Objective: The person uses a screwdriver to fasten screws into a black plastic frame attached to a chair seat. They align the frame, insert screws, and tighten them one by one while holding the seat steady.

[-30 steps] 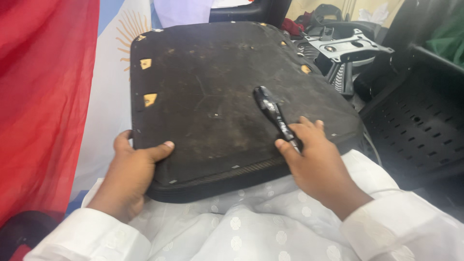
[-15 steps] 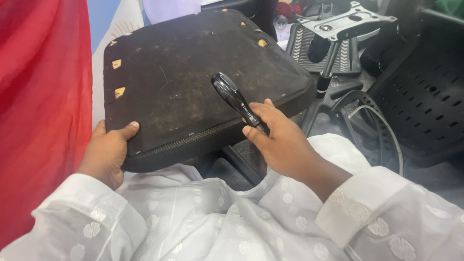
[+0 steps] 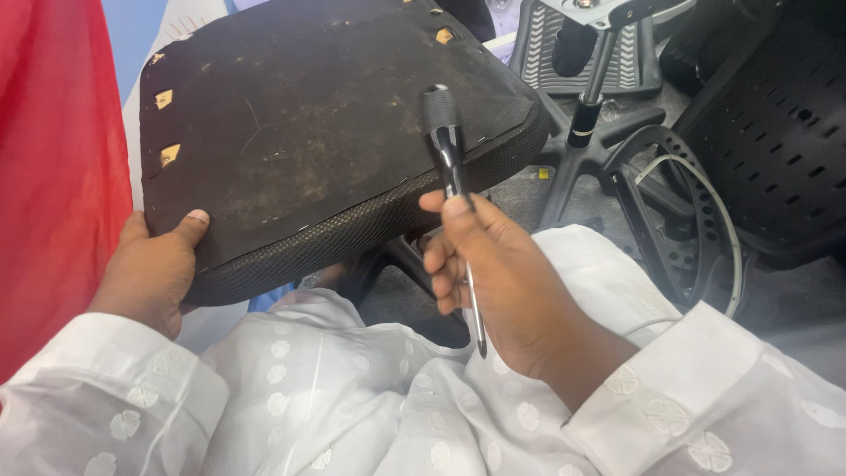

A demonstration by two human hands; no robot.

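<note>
Two hands share the work: the left hand [image 3: 150,273] clamps the near-left corner of the upturned black seat cushion [image 3: 326,132] (best held steady on the lap), the right hand [image 3: 493,282] closed around a screwdriver [image 3: 451,189], handle up.

Both hands, left hand [image 3: 150,278] and right hand [image 3: 502,282], bare; loose white sleeves and garment, embroidered round floral motifs.

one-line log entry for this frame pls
left hand: grips seat cushion corner, underside up | right hand: holds screwdriver, handle end up, off cushion | chair base: behind
</note>
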